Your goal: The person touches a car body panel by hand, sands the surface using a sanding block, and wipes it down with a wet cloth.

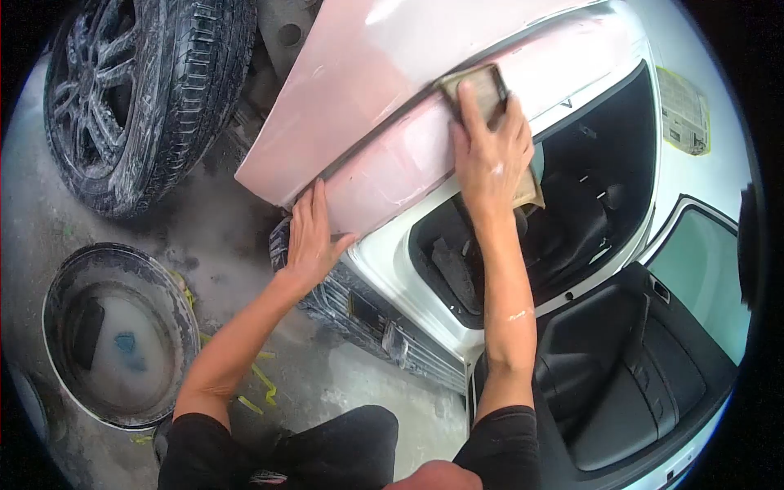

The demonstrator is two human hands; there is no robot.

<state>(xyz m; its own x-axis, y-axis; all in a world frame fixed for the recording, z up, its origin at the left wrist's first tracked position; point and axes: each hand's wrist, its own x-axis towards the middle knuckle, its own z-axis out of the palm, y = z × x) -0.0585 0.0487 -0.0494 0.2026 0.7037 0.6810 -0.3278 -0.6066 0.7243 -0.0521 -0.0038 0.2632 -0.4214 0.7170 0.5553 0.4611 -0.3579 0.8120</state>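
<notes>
My right hand (496, 163) is wrapped over a sanding block (483, 88) with brownish sandpaper about it, index finger stretched along its top. The block rests on the upper part of a long pinkish-white car body panel (392, 175); a loose end of the sandpaper (529, 191) sticks out by my wrist. Lower down, my left hand (309, 245) lies on the near end of that panel, fingers extended and thumb apart, holding nothing. Alongside runs a dark gap, then a larger pinkish panel (359, 90) with pale, patchy areas.
A dusty wheel (216, 73) stands at upper left. Below it, a bucket (193, 347) holds cloudy water with a dark block and something blue. Yellow tape scraps (265, 382) lie on the floor. At right are a dark window opening (572, 204), an open door (604, 384) and taped newspaper (684, 118).
</notes>
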